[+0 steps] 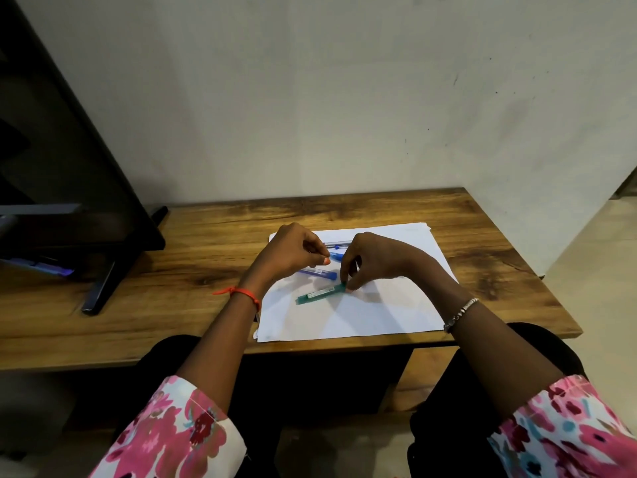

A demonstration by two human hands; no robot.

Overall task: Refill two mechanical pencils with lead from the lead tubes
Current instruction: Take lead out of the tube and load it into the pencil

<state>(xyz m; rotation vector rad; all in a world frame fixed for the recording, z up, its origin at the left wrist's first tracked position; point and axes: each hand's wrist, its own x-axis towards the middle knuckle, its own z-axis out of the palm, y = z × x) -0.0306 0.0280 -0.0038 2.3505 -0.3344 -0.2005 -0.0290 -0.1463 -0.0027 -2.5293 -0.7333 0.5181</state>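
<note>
Green lead tube [321, 292] flat on paper [379, 315], right hand [370, 258] fingers pinching its end, left hand [293, 250] fingers clenched

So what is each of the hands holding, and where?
Right hand pinches the green lead tube at its right end; left hand: cannot tell.

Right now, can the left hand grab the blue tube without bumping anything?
Probably yes. The blue tube lies on the white paper right under the left hand, with nothing on top of it. The green tube, pinched by the right hand, lies apart, nearer the person.
</note>
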